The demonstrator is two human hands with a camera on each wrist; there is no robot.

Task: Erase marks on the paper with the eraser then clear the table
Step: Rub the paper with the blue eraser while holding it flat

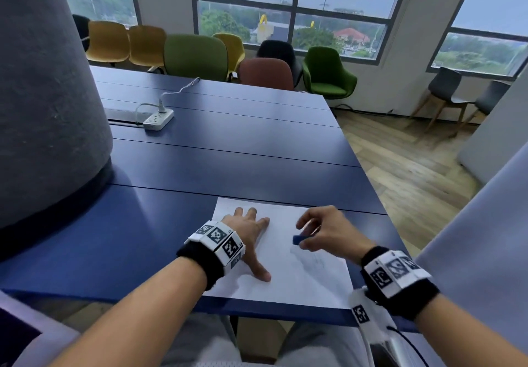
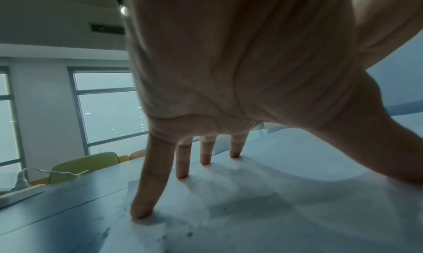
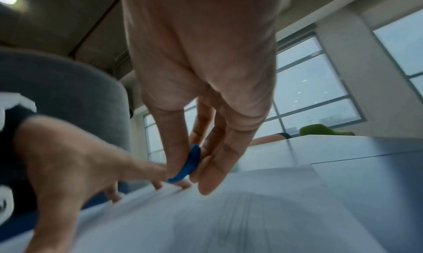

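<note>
Left hand [image 1: 248,233] spread flat pinning the paper [image 1: 288,269] at the table's [image 1: 228,166] near edge, right hand [image 1: 325,231] pinching the blue eraser [image 1: 300,239] just above faint grey marks [image 1: 310,258] — short, light strokes should keep the sheet from creasing.

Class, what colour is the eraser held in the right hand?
Blue; the eraser shows best in the right wrist view.

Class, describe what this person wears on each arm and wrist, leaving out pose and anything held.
Both forearms are bare, with no sleeves. The left wrist and right wrist each carry a black band with white blocks printed with black square-patterned markers. A thin black cable trails near the right forearm.
</note>
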